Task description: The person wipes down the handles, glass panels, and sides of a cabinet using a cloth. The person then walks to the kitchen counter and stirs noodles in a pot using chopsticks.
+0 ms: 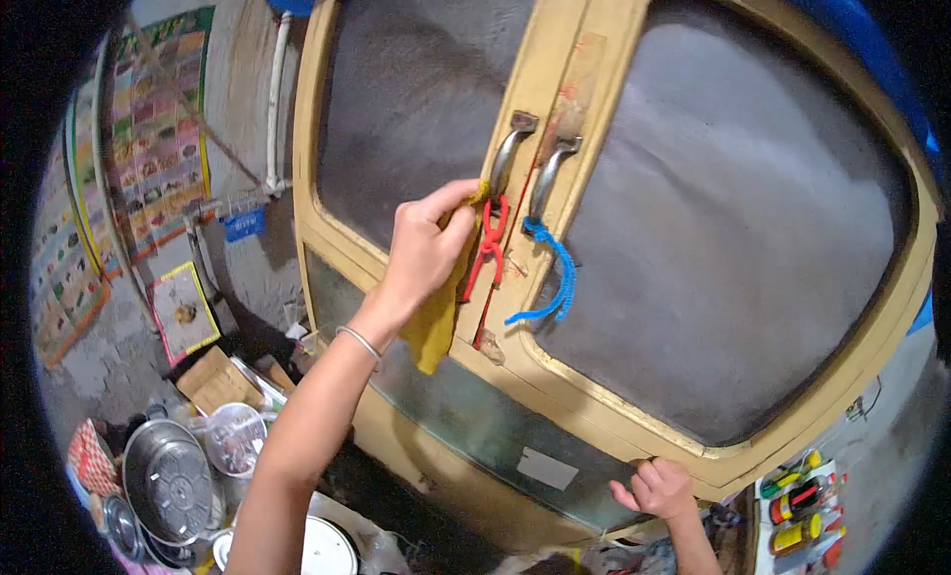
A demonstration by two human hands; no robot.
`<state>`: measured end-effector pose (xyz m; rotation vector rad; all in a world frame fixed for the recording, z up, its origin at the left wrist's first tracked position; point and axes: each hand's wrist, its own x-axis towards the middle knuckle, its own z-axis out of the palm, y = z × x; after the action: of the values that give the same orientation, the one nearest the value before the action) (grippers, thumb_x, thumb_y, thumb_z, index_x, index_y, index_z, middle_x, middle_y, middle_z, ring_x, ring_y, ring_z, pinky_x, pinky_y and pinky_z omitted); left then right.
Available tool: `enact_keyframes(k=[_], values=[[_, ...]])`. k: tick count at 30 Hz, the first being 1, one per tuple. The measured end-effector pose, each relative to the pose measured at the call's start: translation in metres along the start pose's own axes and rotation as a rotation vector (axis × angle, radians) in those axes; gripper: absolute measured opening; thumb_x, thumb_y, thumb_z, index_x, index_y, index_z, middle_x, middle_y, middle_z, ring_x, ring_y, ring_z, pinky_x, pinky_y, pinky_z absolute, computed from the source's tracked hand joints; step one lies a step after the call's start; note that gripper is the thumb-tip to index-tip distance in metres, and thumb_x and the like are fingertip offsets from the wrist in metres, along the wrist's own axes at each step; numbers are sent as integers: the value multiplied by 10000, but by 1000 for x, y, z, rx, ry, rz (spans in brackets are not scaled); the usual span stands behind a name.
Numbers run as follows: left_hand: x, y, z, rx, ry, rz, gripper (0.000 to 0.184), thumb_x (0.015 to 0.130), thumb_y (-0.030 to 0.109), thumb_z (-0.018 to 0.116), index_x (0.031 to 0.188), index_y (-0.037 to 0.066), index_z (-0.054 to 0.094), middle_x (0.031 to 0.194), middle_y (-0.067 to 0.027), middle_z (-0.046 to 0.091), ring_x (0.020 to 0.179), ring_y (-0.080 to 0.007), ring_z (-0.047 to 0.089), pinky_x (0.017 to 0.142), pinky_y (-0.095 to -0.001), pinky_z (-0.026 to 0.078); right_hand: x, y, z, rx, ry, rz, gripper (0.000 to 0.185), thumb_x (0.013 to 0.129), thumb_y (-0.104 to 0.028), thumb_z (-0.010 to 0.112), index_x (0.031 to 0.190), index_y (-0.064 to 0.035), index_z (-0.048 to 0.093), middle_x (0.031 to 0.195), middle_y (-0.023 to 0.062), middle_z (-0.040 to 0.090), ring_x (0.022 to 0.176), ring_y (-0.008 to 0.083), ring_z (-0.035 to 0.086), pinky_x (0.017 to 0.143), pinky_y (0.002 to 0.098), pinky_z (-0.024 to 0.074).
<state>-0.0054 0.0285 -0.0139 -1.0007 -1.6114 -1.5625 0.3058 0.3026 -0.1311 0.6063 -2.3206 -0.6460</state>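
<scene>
My left hand [428, 243], with a bracelet at the wrist, pinches a yellow cloth [436, 322] against the lower end of the left metal handle [508, 159] on a cream double-door cabinet [604, 377]. The cloth hangs down behind my fingers. A red cord [490, 240] dangles from that same handle. From the right handle [551, 179] hangs a blue fuzzy cord [567, 278]. Low on the right, my right hand [662, 488] is curled in a loose fist by the cabinet's lower panel; nothing shows in it.
Metal pots [170, 481] and a clear plastic tub [236, 438] crowd the lower left. A white round lid [327, 550] lies near my left forearm. Bottles and jars [797, 533] stand at lower right. Pipes [276, 100] and posters [157, 129] line the left wall.
</scene>
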Motion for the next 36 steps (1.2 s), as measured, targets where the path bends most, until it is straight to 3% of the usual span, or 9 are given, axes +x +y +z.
enact_keyframes(k=[7,10,12,16,18,21,24,30,36], values=[[-42,-14,-3,-14,52,-127,238,833,43,540,1042,-23,634,917,-171,684,798,-168,670,734,-281,503,-1,0,5,-17,16,-6,447,668,-346,764,480,-169,399,563,-2,356,489,154,412,422,287,317],[-41,0,-1,-504,448,-344,252,880,38,529,1106,-48,604,995,-85,669,939,-113,597,832,-250,472,0,-3,1,-42,-50,18,432,671,-341,759,488,-159,413,587,1,411,498,161,436,427,286,341],[-23,-4,4,-481,585,-173,249,891,32,533,1127,-29,587,962,-87,669,905,-113,606,796,-253,485,-1,-4,-2,-60,-86,31,420,667,-345,758,499,-151,425,610,7,439,508,161,446,430,288,349],[8,12,13,-127,426,95,211,826,23,584,1035,32,620,965,-116,677,894,-159,663,764,-272,501,-2,-3,3,-53,-62,12,428,675,-342,749,497,-148,412,613,9,442,508,166,441,443,296,337],[13,5,22,-78,254,-30,198,820,35,593,1013,41,639,955,-142,679,855,-250,685,739,-302,526,-3,-3,2,-55,-66,2,428,680,-342,746,499,-147,411,617,10,450,508,169,440,449,300,334],[3,-8,22,100,291,174,205,824,66,611,1022,36,650,975,-158,675,836,-304,676,733,-334,543,-3,-3,1,-48,-100,15,420,700,-351,739,516,-145,423,640,20,485,514,174,440,458,303,332],[-15,-11,20,166,241,176,217,828,106,628,1028,28,656,995,-175,666,839,-316,670,737,-356,549,-2,-2,5,9,-43,17,385,677,-314,739,527,-129,435,638,28,464,503,189,431,429,308,321],[-36,11,12,234,83,65,355,880,222,584,1187,44,571,982,-163,641,806,-349,641,674,-397,528,-4,-2,3,3,-67,16,380,681,-309,739,534,-120,443,637,30,465,500,192,432,434,309,329],[-18,38,0,172,-119,-165,454,901,316,552,1268,54,502,1058,-159,595,905,-356,604,763,-414,495,-5,-2,4,35,-67,31,378,686,-304,734,534,-115,445,650,31,493,506,196,445,440,307,339]])
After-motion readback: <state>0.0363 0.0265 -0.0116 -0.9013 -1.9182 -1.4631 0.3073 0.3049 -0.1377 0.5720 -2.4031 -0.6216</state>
